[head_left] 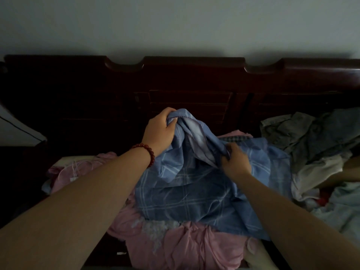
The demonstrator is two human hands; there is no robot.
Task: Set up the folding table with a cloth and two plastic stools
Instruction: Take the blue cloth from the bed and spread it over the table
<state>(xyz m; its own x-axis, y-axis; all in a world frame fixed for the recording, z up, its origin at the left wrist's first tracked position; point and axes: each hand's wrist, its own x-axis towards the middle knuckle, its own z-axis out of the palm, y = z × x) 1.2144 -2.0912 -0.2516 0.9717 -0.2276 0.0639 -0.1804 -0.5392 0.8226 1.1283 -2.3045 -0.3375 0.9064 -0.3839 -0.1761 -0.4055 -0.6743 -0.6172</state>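
Head view, dim room: a person leans over a heap of laundry piled on a dark wooden bench or bed, with both bare forearms reaching forward. The left hand (160, 129), with a red bead bracelet (146, 151) at the wrist, has fingers and thumb curled tight round a bunched corner of a blue checked cloth (187, 195) and holds that corner raised above the pile. The right hand (236, 162), lower and to the right, pinches a fold of the same cloth near a hemmed edge, its fingers closed on the fabric. Holding it at two points looks like a way to find the edges and draw the cloth free of the heap (this is my reading, not something shown). The rest of the cloth drapes down toward the person and lies over pink garments (185, 248), which show beyond its near edge at the front of the pile. Just beside the cloth's right edge lies a tangle of grey and white clothes (311, 133). The carved wooden backrest (194, 75) stands close beyond the raised corner, so there is little room to pull forward. The open room is upward and back toward the person. Above is a plain pale wall (175, 22). No folding table or stools are in view.
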